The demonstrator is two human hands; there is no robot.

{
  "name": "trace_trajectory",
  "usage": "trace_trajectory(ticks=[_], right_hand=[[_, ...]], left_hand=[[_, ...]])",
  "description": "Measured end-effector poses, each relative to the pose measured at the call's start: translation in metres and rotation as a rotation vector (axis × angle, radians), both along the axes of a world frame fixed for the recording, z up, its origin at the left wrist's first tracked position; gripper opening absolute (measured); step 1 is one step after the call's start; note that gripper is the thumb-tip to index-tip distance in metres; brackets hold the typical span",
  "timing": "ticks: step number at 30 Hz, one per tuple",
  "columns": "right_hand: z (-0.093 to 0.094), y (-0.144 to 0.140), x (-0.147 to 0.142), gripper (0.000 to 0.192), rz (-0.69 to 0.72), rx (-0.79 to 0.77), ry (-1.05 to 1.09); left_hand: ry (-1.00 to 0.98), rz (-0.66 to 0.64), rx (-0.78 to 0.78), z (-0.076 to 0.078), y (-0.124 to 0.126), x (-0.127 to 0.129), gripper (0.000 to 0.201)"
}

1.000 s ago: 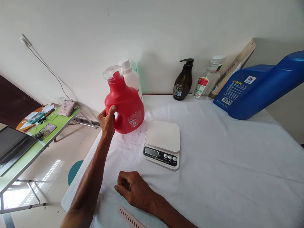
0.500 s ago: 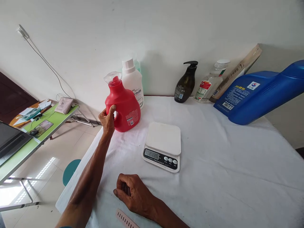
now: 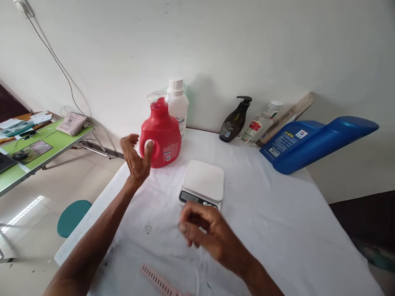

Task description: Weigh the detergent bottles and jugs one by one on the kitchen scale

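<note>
A red plastic jug (image 3: 163, 137) with a clear cap around its spout stands at the back left of the table. My left hand (image 3: 135, 158) is beside its handle hole, fingers spread and thumb raised in front of the jug; it is not gripping the handle. My right hand (image 3: 205, 230) hovers just in front of a white kitchen scale (image 3: 203, 179) and covers part of its front panel. Its fingers are loosely curled, slightly blurred, with no object visible in them. On the scale's plate lies nothing. A pink strap with slots (image 3: 159, 280) lies near the front edge.
A white bottle (image 3: 179, 105) stands behind the jug. Along the wall are a dark pump bottle (image 3: 235, 121), a clear labelled bottle (image 3: 257, 127), a tan flat package (image 3: 286, 117) and a blue container (image 3: 296, 144). Left are a green table (image 3: 46, 160) and a teal stool (image 3: 73, 218).
My left hand has let go of the red jug's handle and opened. My right hand has lifted and moved right, towards the scale. The view has shifted slightly.
</note>
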State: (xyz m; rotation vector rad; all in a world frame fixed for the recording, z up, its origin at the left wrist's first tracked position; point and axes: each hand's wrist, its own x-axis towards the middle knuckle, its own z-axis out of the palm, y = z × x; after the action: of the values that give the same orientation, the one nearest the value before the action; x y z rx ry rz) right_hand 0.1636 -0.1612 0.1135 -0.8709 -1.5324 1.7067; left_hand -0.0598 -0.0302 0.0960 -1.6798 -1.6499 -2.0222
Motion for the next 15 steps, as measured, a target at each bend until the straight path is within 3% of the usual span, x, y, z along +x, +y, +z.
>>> trace_trajectory(ticks=[2, 4, 6, 8, 10, 15], right_hand=[[0.006, 0.021, 0.027, 0.04, -0.208, 0.138, -0.061], [0.006, 0.056, 0.055, 0.039, -0.533, 0.311, -0.198], [0.001, 0.101, 0.08, 0.037, -0.868, 0.434, -0.352], [-0.007, 0.149, 0.099, 0.039, -1.052, 0.473, -0.442], [-0.015, 0.194, 0.11, 0.044, -1.095, 0.486, -0.509], [-0.023, 0.278, 0.117, 0.052, -1.232, 0.524, -0.677]], left_hand=[[0.004, -0.255, -0.124, -0.012, -0.018, 0.015, 0.032], [-0.071, -0.519, -0.352, -0.031, -0.027, 0.033, 0.041], [-0.18, -0.649, -0.508, -0.05, -0.026, 0.048, 0.051], [-0.252, -0.666, -0.571, -0.067, -0.018, 0.058, 0.056], [-0.252, -0.636, -0.599, -0.077, -0.008, 0.062, 0.059], [-0.183, -0.618, -0.643, -0.085, 0.002, 0.06, 0.062]])
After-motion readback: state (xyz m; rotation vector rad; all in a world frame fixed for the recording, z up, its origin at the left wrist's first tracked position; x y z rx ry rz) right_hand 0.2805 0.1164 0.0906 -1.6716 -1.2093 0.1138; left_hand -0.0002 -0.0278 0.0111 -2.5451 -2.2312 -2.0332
